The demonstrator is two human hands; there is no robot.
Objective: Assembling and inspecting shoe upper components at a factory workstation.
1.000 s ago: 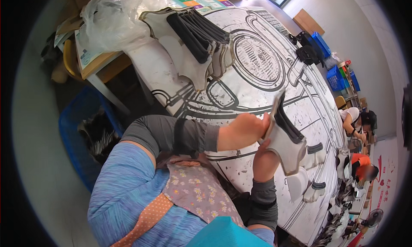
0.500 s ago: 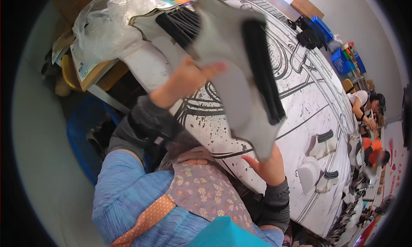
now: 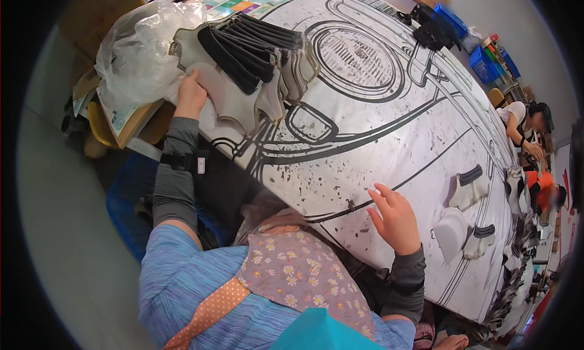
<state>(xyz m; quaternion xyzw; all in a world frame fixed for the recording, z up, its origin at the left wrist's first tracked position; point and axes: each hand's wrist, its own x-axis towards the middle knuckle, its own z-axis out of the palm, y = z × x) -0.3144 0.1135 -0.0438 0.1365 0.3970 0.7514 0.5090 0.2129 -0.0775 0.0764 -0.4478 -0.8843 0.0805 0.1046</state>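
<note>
A fanned stack of flat grey fabric pieces with black padded bands, which look like shoe uppers, lies at the far left of the table. My left hand [image 3: 191,95] is closed on the near left edge of the top piece, a grey upper [image 3: 226,97], its thumb on top and the other fingers hidden. The black bands [image 3: 258,42] overlap along the far side of the stack. Over the near middle of the table, my right hand [image 3: 395,221] holds nothing, its fingers apart.
A crumpled clear plastic bag [image 3: 143,58] lies beside the stack. To the right are two small grey pieces with black bands [image 3: 468,189] and a white rounded form [image 3: 451,233]. A blue basket [image 3: 125,198] stands below the table. Other people [image 3: 523,128] work at the far right.
The grey upper that was up in front of me, with my right hand at its near end, now lies on the stack. My left hand has moved left onto its edge; my right hand has let go.
</note>
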